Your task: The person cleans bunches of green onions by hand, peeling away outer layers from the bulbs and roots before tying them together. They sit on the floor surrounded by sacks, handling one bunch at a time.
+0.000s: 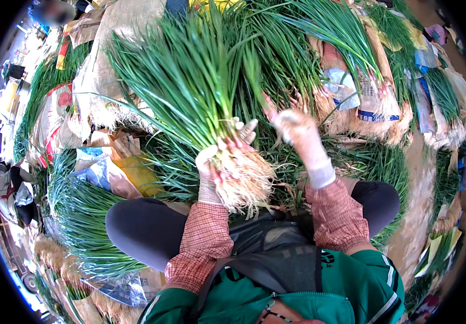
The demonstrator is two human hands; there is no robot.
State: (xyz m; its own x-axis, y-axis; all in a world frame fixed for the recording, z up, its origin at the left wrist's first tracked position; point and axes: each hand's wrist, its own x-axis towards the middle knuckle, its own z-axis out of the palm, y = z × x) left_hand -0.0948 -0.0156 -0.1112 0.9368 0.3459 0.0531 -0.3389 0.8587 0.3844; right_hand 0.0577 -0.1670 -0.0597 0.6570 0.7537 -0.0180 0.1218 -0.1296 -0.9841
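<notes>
My left hand point(208, 171), in a pale glove, is closed around a large bunch of spring onions point(189, 100). Its green leaves fan up and to the left, while the pinkish bulbs and tangled pale roots hang below my grip. Fingertips show on the bunch's far side. To the right, my gloved right hand point(301, 135) is closed, slightly blurred, just apart from the bunch. A thin spring onion stalk point(269, 109) with a reddish base runs up and left out of its fingers. The rest of what that hand grips is hidden.
Loose spring onion leaves point(176, 156) cover the ground before my crossed legs. More bundles lie around: one far right point(346, 32), one at left point(89, 232). Sacking point(122, 48) and a yellow-and-blue plastic sheet point(135, 175) lie left. Bare ground point(414, 189) runs along the right.
</notes>
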